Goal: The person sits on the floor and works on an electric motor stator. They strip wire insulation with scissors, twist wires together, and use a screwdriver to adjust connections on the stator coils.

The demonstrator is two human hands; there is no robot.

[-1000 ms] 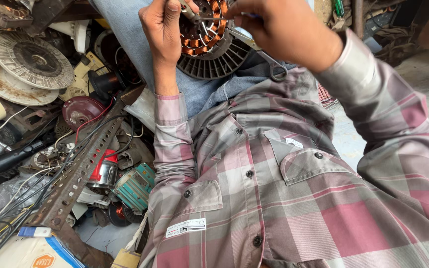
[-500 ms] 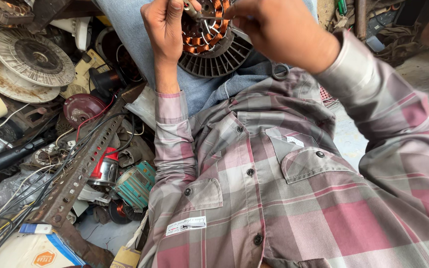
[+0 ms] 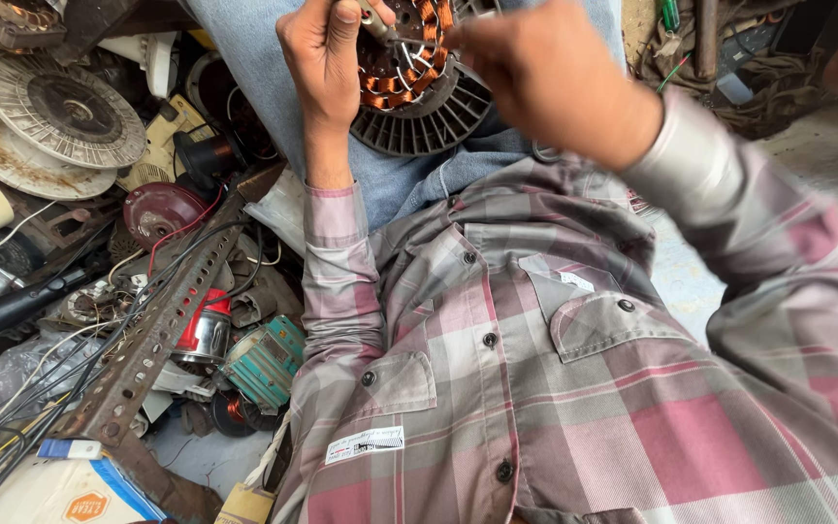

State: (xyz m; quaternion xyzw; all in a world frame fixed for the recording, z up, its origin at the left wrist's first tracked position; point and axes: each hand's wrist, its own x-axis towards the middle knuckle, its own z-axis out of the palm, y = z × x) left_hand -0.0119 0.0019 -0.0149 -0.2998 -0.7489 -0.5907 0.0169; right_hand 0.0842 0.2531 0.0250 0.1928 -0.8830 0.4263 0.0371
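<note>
The biggest thing in view is the plaid shirt [image 3: 535, 388] of the person, which fills the lower right, and above it the lap in blue jeans [image 3: 264, 58] carries the work. On the lap, at the top edge of the view, rests a round motor stator [image 3: 419, 97] with a dark finned rim and copper coils [image 3: 404, 82] inside. The left hand [image 3: 327, 49] is closed in a pinch on a small metal tool or wire end [image 3: 375, 19] at the coils; which of the 2 it is, I cannot tell. The right hand [image 3: 545, 73] is blurred and hovers at the right side of the stator, with the fingers bent, and I cannot tell if it holds anything. I think the main risk is that the stator slips off the lap, because no hand grips its rim firmly. A second risk is that the thin copper wire breaks or its coating is scratched if the pinch pulls too hard. To the left lies a pile of scrap: 2 pale round discs [image 3: 50, 116], a rusty perforated angle bar [image 3: 152, 340] and a small teal motor [image 3: 264, 361]; a fallen stator could get lost among them.
</note>
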